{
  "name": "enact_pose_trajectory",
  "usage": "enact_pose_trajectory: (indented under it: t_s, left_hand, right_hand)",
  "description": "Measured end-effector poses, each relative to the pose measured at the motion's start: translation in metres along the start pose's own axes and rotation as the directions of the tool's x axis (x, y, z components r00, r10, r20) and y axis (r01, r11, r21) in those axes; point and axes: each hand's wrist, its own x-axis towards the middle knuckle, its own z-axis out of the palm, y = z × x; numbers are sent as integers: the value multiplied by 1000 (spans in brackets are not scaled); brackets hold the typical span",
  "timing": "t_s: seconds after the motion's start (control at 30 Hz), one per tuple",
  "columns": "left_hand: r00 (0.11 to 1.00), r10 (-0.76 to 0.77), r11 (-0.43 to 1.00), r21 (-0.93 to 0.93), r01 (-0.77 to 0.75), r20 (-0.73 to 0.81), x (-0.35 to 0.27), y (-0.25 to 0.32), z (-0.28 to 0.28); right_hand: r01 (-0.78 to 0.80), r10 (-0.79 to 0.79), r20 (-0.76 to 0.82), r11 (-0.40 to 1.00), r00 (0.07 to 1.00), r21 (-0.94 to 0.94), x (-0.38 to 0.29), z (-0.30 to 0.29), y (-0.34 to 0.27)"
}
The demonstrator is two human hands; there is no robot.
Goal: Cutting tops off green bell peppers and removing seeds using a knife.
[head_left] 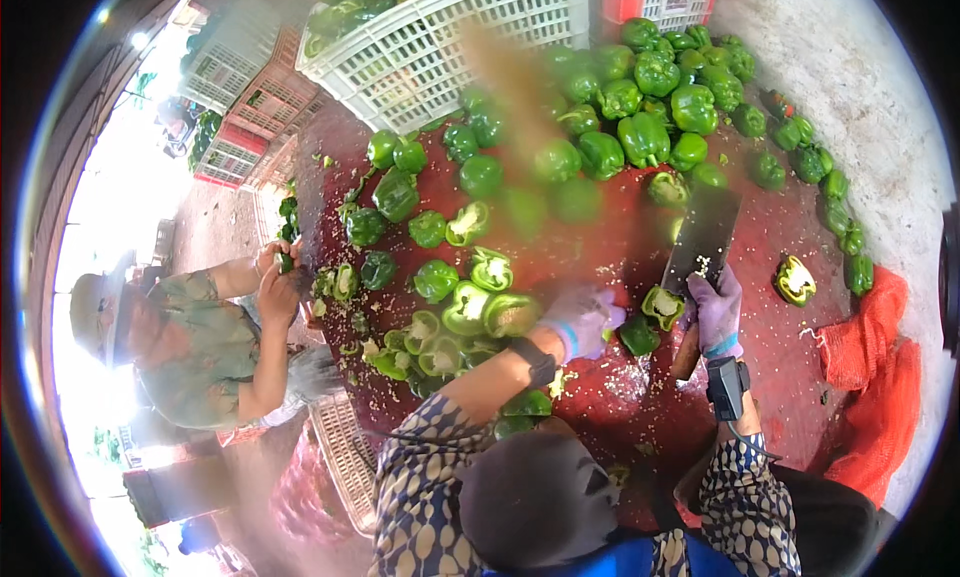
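My right hand [714, 307], in a purple glove, grips a cleaver [706, 228] with a wide dark blade and a wooden handle [685, 354]. Pale seeds stick to the blade. Left of the handle lies a cut green bell pepper [663, 308] with its hollow inside showing, touching another green pepper piece [640, 335]. My left hand [585, 322], also gloved in purple, is blurred beside a heap of halved peppers [465, 307]. A bit of green shows at its fingertips; whether it is held is unclear. Whole green bell peppers [645, 138] are piled beyond both hands.
Seeds litter the red tabletop [757, 337]. A white plastic crate [450, 56] of peppers stands at the far side. One pepper half [795, 281] and a red mesh sack [870, 352] lie right. A co-worker [202, 337] handles a pepper at left. A brownish blur [510, 82] crosses the view.
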Motion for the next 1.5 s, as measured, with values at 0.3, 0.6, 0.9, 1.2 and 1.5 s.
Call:
enact_pose_trajectory:
  t_s: [0.3, 0.6, 0.9, 1.2, 1.5]
  left_hand:
    - [905, -379, 901, -148, 408, 191, -56, -77, -56]
    - [590, -658, 744, -281, 606, -468, -4, -221, -94]
    - [519, -707, 665, -703, 254, -481, 2, -186, -88]
    - [637, -731, 673, -102, 733, -244, 54, -168, -124]
    - [488, -411, 912, -340, 232, -770, 15, -138, -69]
  right_hand:
    - [-38, 39, 49, 999, 998, -20, 3, 7, 27]
    - [-96, 96, 76, 995, 992, -4, -9, 5, 27]
    - [-156, 156, 81, 988, 984, -7, -20, 1, 4]
    - [-76, 72, 139, 997, 988, 23, -26, -6, -8]
    - [-49, 51, 126, 999, 991, -23, -30, -16, 8]
